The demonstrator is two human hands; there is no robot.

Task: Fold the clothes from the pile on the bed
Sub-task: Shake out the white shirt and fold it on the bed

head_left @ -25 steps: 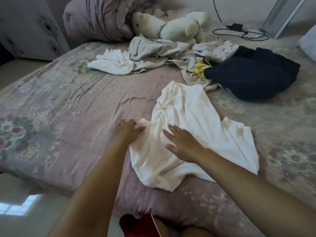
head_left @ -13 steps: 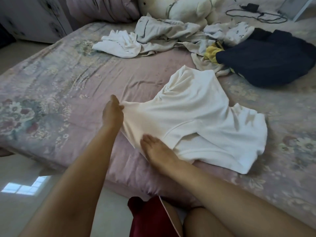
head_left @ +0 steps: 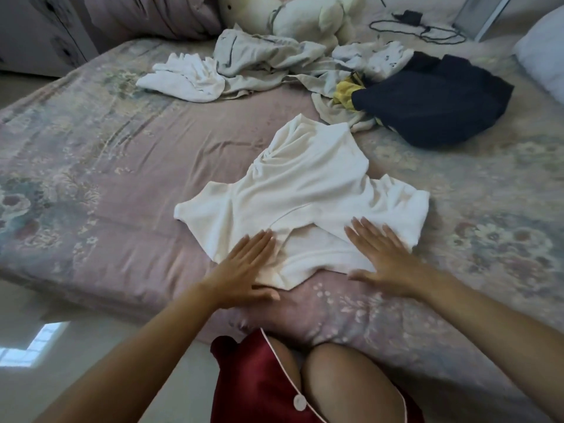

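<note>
left hand (head_left: 244, 268): flat, palm down, fingers straight and together, thumb out | right hand (head_left: 381, 254): flat, palm down, fingers spread | both arms extended forward, no grip | bare knees below

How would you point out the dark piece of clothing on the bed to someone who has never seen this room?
Start at the bed with the pinkish flowered cover and look to the heap of clothes at its far side. At the right end of that heap lies the navy garment, beside a scrap of yellow cloth. It is the only dark piece; everything around it is white or pale grey.
</note>
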